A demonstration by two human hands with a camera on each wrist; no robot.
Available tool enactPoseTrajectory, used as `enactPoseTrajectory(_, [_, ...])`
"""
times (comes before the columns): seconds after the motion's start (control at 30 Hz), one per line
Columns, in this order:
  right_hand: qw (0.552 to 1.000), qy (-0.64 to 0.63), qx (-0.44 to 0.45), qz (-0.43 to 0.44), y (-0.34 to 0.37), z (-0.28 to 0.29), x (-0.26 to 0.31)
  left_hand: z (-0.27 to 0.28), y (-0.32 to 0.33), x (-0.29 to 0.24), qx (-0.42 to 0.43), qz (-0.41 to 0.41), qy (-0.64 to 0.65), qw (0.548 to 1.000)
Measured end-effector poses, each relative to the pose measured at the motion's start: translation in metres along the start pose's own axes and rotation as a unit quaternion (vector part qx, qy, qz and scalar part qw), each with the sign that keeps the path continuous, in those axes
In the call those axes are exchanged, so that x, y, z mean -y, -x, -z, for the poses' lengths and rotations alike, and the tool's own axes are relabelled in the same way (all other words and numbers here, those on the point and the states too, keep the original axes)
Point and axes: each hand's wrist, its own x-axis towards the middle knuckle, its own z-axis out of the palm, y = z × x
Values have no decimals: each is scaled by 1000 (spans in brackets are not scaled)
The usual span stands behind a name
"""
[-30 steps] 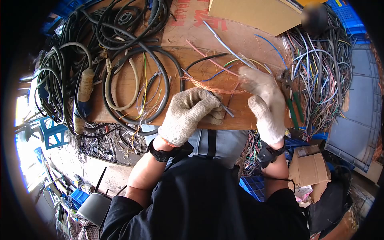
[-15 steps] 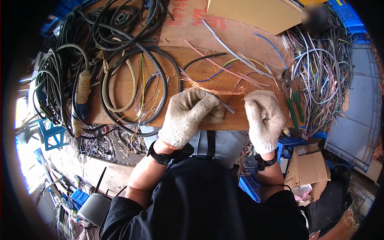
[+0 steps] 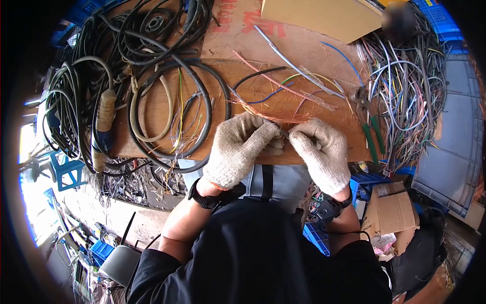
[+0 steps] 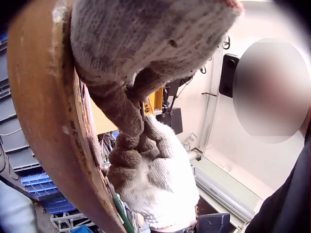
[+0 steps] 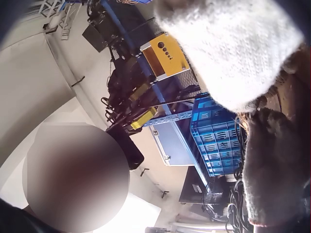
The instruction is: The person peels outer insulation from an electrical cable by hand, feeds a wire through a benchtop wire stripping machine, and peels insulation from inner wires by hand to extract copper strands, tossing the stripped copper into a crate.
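In the head view my gloved left hand [image 3: 235,147] pinches a short grey wire [image 3: 284,132] between thumb and fingers at the board's front edge. The gloved right hand [image 3: 324,152] meets it from the right, its thumb and fingertips pinching the wire's end. Loose copper strands [image 3: 250,107] lie just beyond both hands. In the left wrist view the fingertips of the left hand [image 4: 146,43] and right hand [image 4: 158,177] come together around a thin dark piece. Behind them lie a pink wire [image 3: 283,87] and a grey-blue length [image 3: 288,62].
Green-handled pliers [image 3: 373,134] lie to the right, beside a heap of mixed wires [image 3: 405,101]. Coiled black cable [image 3: 207,101] covers the left of the wooden board [image 3: 324,147]. A cardboard box [image 3: 392,213] stands below on the right.
My right hand has let go of the pink wire, which now lies on the board, then come down and left to the grey wire's end. The left hand has stayed nearly still.
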Motion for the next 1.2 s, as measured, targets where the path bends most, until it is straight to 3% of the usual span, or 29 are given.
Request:
enactPoseTrajectory(0.1, [1000, 3, -16, -2, 2, -3, -1, 1, 1, 1, 4, 25, 29, 999])
enactPoseTrajectory(0.17, [1000, 10, -15, 18, 2, -6, -3, 2, 0, 4, 10, -24, -28, 999])
enactPoseTrajectory(0.23, [999, 16, -12, 37, 2, -6, -3, -1, 1, 3, -3, -22, -21, 1000])
enactPoseTrajectory(0.4, [998, -63, 3, 2, 2, -2, -8, -1, 0, 1, -13, -11, 5, 1000])
enactPoseTrajectory(0.53, [998, -55, -5, -12, 2, 3, -6, 0, -1, 1, -11, -16, -12, 1000])
enactPoseTrajectory(0.6, [999, 40, 29, 20, 2, 7, 6, 0, -1, 2, -10, -17, -17, 1000])
enactPoseTrajectory(0.8, [995, 61, 16, 79, 0, 1, -6, -3, 0, 4, -26, -23, 12, 999])
enactPoseTrajectory(0.87, [995, 42, 24, 86, 0, 0, -8, -3, 2, -2, -17, 35, 40, 998])
enactPoseTrajectory(0.93, [995, 24, 30, 92, 0, 1, -9, -3, 3, -5, -18, 33, 25, 999])
enactPoseTrajectory(1.03, [996, -3, 74, 55, -1, 6, -10, -2, 3, -5, -16, 30, 8, 999])
enactPoseTrajectory(1.1, [986, -97, 113, -71, -2, 8, -9, -1, 2, -4, -12, 29, 6, 999])
enactPoseTrajectory(1.2, [983, -93, 143, -67, -5, 11, -12, 1, 2, -4, 2, 21, 9, 1000])
